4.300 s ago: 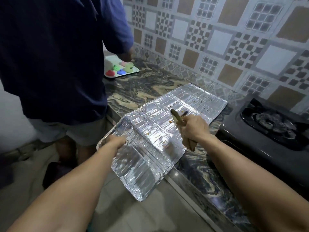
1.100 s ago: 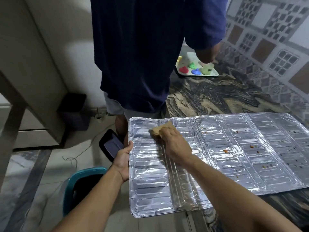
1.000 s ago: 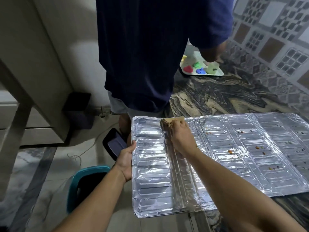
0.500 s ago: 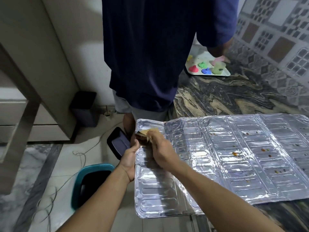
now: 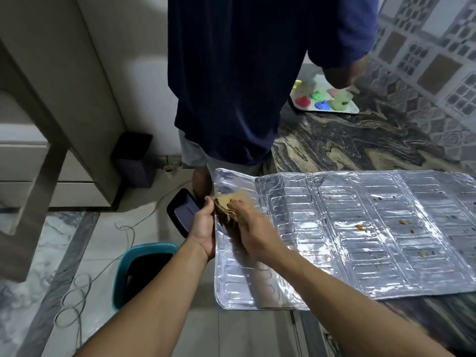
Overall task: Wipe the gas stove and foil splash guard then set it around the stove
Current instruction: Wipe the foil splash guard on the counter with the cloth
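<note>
The foil splash guard (image 5: 360,240) lies unfolded and flat on the marble counter, its left panel hanging past the counter's edge. Small orange and red food specks dot its right panels. My left hand (image 5: 204,229) grips the guard's left edge. My right hand (image 5: 251,228) presses a folded brown cloth (image 5: 229,206) onto the upper left panel, right beside my left hand. The gas stove is out of view.
A person in a dark blue shirt (image 5: 244,73) stands close behind the guard at the counter. A white tray with coloured shapes (image 5: 322,101) lies farther back. On the floor sit a teal bin (image 5: 139,271), a dark flat device (image 5: 184,213), a black box (image 5: 134,158) and loose cables.
My right hand has slid the cloth leftward across the foil to the left edge, meeting my left hand. My view has turned left, away from the stove.
</note>
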Demonstrator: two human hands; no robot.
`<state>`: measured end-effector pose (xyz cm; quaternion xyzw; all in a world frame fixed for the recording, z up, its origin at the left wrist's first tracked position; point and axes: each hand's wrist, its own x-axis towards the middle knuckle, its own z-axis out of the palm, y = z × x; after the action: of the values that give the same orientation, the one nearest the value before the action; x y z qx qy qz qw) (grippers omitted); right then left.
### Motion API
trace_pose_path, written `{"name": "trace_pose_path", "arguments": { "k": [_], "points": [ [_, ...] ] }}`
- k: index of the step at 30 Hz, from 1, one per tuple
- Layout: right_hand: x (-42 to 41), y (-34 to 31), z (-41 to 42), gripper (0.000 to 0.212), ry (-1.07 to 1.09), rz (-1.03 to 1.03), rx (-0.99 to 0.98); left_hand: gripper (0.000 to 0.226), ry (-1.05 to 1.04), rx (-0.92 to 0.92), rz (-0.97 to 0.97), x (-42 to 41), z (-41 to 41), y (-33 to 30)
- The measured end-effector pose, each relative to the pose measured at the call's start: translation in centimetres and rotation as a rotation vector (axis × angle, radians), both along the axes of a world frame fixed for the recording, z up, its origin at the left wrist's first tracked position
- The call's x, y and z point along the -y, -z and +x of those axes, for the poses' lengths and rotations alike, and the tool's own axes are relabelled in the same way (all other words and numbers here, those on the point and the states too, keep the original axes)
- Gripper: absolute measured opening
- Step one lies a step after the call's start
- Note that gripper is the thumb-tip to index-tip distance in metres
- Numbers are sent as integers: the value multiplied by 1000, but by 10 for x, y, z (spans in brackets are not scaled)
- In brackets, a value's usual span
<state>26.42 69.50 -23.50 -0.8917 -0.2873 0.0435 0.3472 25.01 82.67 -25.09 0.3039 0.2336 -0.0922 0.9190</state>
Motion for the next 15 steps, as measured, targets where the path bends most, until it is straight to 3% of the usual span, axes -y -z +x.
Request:
{"name": "trace_pose_path", "arguments": {
  "k": [3,7,11,15],
  "points": [
    [19,-1,-31,52,-91,-70,16,86,22,-4,16,-2,2,4],
    [45,0,-45,41,-199,-106,47,90,-5,-5,-27,-4,-3,4],
    [55,-3,-21,32,67,-50,-37,82,157,-34,11,-1,-22,2],
    [55,1,-8,32,209,-100,65,58,263,-95,70,3,-46,5]
  ]
}}
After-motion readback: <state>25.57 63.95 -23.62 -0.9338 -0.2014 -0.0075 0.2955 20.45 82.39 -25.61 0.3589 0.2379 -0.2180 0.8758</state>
